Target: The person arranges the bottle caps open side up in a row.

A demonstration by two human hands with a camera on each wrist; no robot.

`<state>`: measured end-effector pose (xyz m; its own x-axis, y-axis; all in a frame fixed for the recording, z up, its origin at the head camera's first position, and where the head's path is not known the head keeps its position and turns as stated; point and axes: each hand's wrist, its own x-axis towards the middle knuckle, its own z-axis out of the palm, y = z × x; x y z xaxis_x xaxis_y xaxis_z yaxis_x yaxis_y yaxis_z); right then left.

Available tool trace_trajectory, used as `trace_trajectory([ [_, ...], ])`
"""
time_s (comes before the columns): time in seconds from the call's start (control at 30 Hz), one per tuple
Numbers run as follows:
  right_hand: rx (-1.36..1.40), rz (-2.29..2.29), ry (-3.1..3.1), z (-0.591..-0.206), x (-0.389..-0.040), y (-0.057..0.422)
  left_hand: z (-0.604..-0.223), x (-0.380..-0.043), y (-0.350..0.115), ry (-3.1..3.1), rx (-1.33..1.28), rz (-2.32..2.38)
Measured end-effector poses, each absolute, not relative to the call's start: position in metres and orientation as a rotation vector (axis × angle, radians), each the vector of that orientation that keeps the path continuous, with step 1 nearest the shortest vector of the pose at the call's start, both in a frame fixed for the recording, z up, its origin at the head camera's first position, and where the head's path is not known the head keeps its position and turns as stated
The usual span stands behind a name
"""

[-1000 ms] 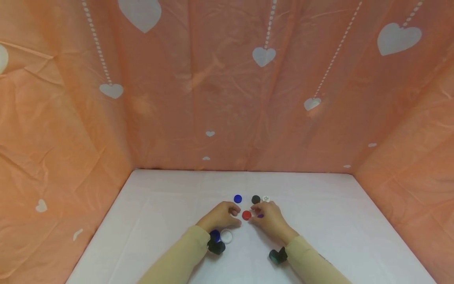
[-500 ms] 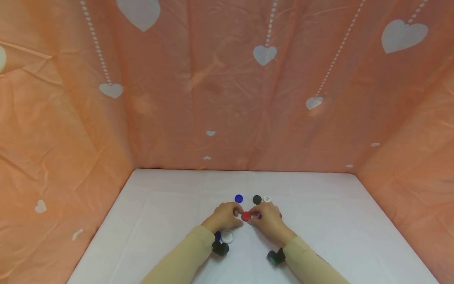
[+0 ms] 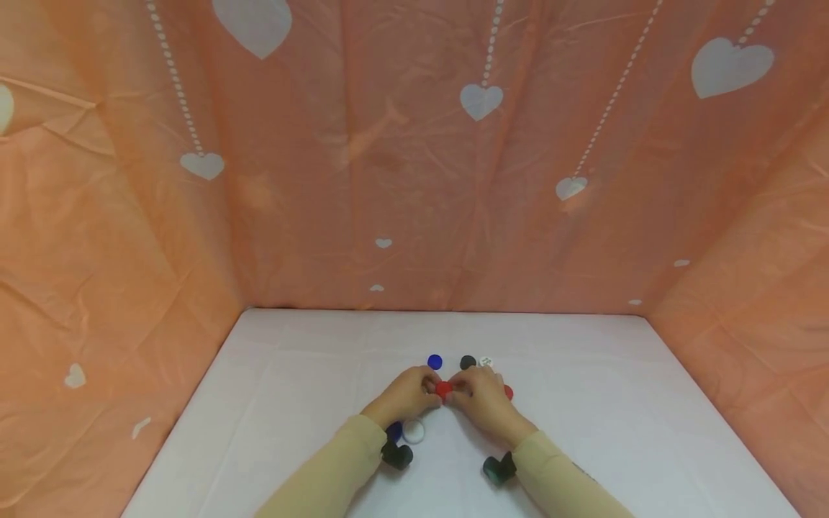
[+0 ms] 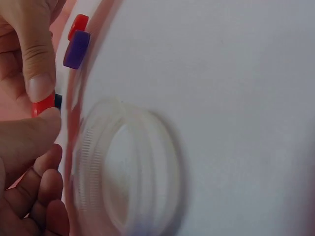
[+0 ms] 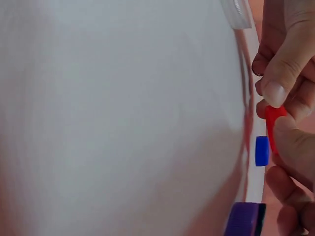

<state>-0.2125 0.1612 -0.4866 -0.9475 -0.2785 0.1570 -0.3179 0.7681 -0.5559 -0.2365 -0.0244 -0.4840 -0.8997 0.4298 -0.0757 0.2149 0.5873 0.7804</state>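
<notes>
At the left, a second blue disc [image 3: 393, 432] is partly covered by the left wrist, and a clear ridged lid [image 3: 413, 432] is set just beside it on the white table [image 3: 291, 360]. By the left hand [image 3: 406, 393], the near edge of a red disc [image 3: 443, 389] is pinched between thumb and fingers. Beyond that hand, a blue disc [image 3: 435, 362] is laid flat, apart from it. The opposite edge of the red disc is pinched by the right hand [image 3: 484, 404], so the piece is gripped from both sides, between the two sets of fingertips; whether it is raised off the table cannot be told. Past the right hand, a black disc [image 3: 468, 362] and a patterned white disc [image 3: 486, 362] are placed side by side, and another red disc [image 3: 508, 392] is half hidden by the hand. A purple disc [image 5: 243, 219] is shown near the right hand in the wrist views. The work seems to be judged as midway: the red disc is taken up by both hands but not yet released, while the other pieces are left ungripped.
</notes>
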Motion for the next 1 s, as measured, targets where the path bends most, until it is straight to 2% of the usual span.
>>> trace_trajectory([
  [0.43, 0.409, 1.348, -2.804, -0.484, -0.193, 0.153, -0.469, -0.216, -0.051, 2.560, 0.646, 1.301],
  [1.0, 0.418, 1.332, -2.806, -0.484, -0.186, 0.147, -0.472, -0.211, -0.061, 2.553, 0.682, 1.361],
])
